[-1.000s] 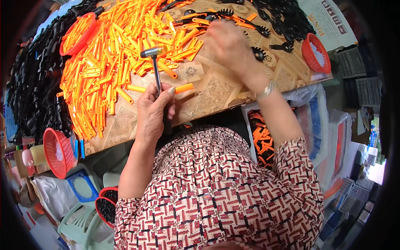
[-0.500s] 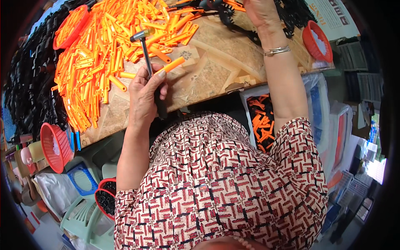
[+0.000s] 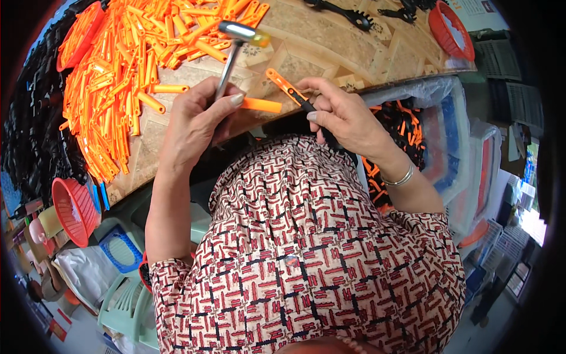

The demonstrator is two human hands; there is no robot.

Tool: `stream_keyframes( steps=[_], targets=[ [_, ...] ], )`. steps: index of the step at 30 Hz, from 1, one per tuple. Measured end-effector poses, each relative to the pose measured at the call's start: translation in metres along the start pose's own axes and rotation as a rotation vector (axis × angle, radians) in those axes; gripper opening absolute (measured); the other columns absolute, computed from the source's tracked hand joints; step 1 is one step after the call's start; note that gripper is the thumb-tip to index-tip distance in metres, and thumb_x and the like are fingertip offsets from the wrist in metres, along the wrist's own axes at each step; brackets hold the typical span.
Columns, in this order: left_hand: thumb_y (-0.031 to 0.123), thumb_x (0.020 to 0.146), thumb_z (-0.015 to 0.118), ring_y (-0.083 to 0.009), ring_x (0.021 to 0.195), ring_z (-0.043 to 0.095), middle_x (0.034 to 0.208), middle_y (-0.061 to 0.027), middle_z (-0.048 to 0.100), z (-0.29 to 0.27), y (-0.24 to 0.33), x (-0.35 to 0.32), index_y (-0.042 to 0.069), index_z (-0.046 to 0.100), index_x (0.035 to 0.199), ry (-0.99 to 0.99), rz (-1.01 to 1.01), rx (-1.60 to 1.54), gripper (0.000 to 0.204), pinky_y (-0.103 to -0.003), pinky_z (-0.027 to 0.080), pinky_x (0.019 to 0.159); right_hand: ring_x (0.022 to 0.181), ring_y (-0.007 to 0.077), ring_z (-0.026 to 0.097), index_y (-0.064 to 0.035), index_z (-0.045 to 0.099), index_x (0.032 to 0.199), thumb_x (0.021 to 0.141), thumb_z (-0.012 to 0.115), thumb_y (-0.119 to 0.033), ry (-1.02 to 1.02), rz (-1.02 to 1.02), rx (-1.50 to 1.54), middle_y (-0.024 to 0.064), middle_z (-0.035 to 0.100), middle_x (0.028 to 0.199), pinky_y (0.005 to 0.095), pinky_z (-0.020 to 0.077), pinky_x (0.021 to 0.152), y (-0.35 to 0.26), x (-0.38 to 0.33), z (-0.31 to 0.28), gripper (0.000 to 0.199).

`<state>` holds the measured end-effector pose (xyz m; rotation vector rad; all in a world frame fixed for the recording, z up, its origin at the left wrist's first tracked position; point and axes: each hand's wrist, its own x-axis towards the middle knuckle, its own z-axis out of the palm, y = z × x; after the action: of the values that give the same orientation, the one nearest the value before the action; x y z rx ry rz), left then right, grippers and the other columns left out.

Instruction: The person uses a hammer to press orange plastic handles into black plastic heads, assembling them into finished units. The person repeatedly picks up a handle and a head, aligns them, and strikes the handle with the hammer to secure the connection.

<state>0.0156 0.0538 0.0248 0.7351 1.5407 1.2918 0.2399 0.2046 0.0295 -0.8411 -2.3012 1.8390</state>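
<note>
My left hand [image 3: 197, 121] is closed round the shaft of a small hammer [image 3: 233, 62], its silver and yellow head raised above the table edge. The same hand pinches an orange plastic handle piece [image 3: 262, 105] that points right. Close by on the right, my right hand [image 3: 345, 118] is closed on a black utensil [image 3: 307, 105]. An orange handle piece [image 3: 282, 81] sits at the utensil's upper end, tilted up and left. The rest of the utensil is hidden behind my fingers. The two orange pieces are near each other but apart.
A big heap of orange handle pieces [image 3: 112, 88] covers the left of the table [image 3: 300, 44]. Black utensils [image 3: 348, 16] lie at the far side. Red baskets stand at the left [image 3: 76, 212] and far right [image 3: 451, 32]. A lined bin [image 3: 436, 118] holds orange-and-black pieces.
My right hand has come back from the black utensils at the far side and now holds one with an orange end near my left hand. The hammer and left-hand orange piece have shifted slightly.
</note>
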Motion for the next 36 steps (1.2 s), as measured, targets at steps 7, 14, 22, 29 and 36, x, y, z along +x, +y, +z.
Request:
stream_keyframes(
  steps=[7, 14, 22, 29, 36],
  targets=[
    [0.025, 0.097, 0.068, -0.0035, 0.051, 0.046, 0.065, 0.0042, 0.056, 0.017, 0.009, 0.025, 0.004, 0.067, 0.101, -0.174, 0.094, 0.315, 0.021, -0.021, 0.033, 0.046, 0.056, 0.0086, 0.063, -0.0054, 0.058, 0.131, 0.093, 0.055, -0.002, 0.037, 0.031, 0.141, 0.0030, 0.064, 0.067, 0.0241, 0.0514, 0.055, 0.023, -0.005, 0.024, 0.038],
    [0.023, 0.094, 0.069, -0.0178, 0.064, 0.059, 0.074, -0.0095, 0.066, 0.025, 0.005, 0.036, 0.002, 0.068, 0.098, -0.081, 0.273, 0.759, 0.022, -0.032, 0.046, 0.061, 0.058, 0.0090, 0.064, -0.0045, 0.059, 0.131, 0.094, 0.056, -0.002, 0.048, 0.024, 0.182, 0.0032, 0.065, 0.069, 0.0242, 0.0528, 0.059, 0.030, 0.001, 0.025, 0.037],
    [0.020, 0.091, 0.070, -0.0363, 0.080, 0.066, 0.086, -0.0201, 0.068, 0.031, 0.002, 0.042, -0.001, 0.066, 0.099, -0.074, 0.418, 0.801, 0.022, -0.042, 0.050, 0.072, 0.052, 0.0084, 0.061, -0.0018, 0.061, 0.124, 0.097, 0.057, -0.007, 0.066, 0.064, 0.259, 0.0034, 0.064, 0.067, 0.0224, 0.0501, 0.050, 0.025, 0.009, 0.026, 0.028],
    [0.016, 0.091, 0.068, -0.0435, 0.084, 0.063, 0.087, -0.0224, 0.065, 0.027, 0.005, 0.037, -0.002, 0.063, 0.097, -0.110, 0.453, 0.907, 0.020, -0.046, 0.049, 0.073, 0.049, 0.0085, 0.059, 0.0016, 0.059, 0.123, 0.101, 0.058, -0.010, 0.045, 0.102, 0.389, 0.0044, 0.064, 0.069, 0.0209, 0.0486, 0.046, 0.024, 0.014, 0.030, 0.025],
    [0.017, 0.090, 0.068, -0.0421, 0.082, 0.064, 0.083, -0.0230, 0.065, 0.018, 0.012, 0.046, -0.001, 0.064, 0.096, -0.199, 0.419, 0.920, 0.020, -0.045, 0.049, 0.071, 0.049, 0.0097, 0.059, 0.0006, 0.059, 0.119, 0.100, 0.060, -0.010, 0.042, 0.145, 0.503, 0.0060, 0.064, 0.068, 0.0218, 0.0482, 0.043, 0.022, 0.015, 0.031, 0.022]
  ],
)
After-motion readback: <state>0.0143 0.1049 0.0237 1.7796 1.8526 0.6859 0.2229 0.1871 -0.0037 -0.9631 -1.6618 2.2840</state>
